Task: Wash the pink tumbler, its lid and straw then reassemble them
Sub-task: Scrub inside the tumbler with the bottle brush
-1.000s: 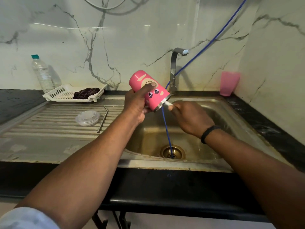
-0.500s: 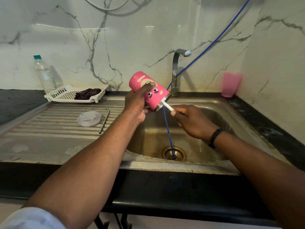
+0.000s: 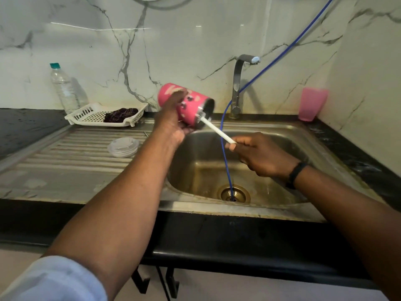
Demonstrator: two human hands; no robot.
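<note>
Both hands are working above the sink: the right hand is gripping a white brush by its handle, bristles sitting at the tumbler's mouth, while the left hand is wrapping around the pink tumbler, tilting it sideways over the basin's left edge. A blue hose is dropping into the drain between them. On the ribbed drainboard the clear lid is lying, with a white basket, a water bottle, the tap and a pink cup standing farther back.

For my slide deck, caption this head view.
Left hand tilts pink tumbler over steel sink; right hand holds white-handled bottle brush at its mouth.
</note>
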